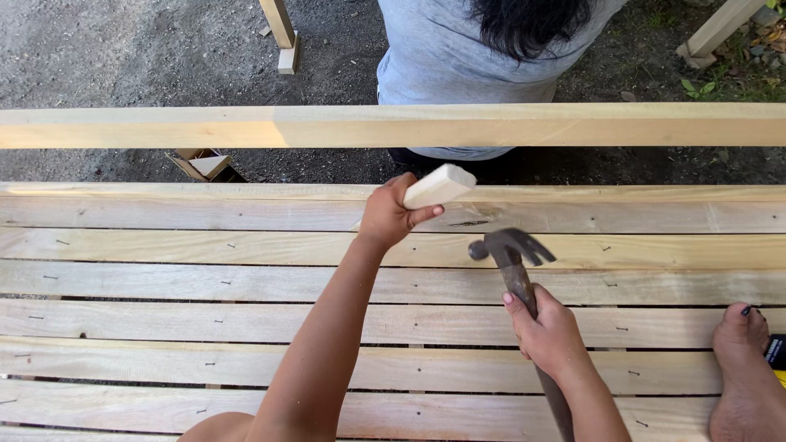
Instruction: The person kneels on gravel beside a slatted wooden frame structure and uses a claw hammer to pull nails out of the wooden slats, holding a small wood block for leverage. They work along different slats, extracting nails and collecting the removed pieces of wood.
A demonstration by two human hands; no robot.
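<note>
My left hand (389,214) grips a short pale wooden block (440,186), held over the far slats just below the long rail (393,125). My right hand (547,329) is closed around the handle of a claw hammer (508,247), its dark metal head raised a little above the slats, right of and below the block. The hammer's face points left toward the block. Both hands work over a platform of pale wooden slats (164,282) studded with nail heads.
Another person in a grey shirt (458,57) bends over beyond the rail. A bare foot (745,376) rests on the slats at the right edge. Wooden posts (282,33) stand on the gravel ground behind.
</note>
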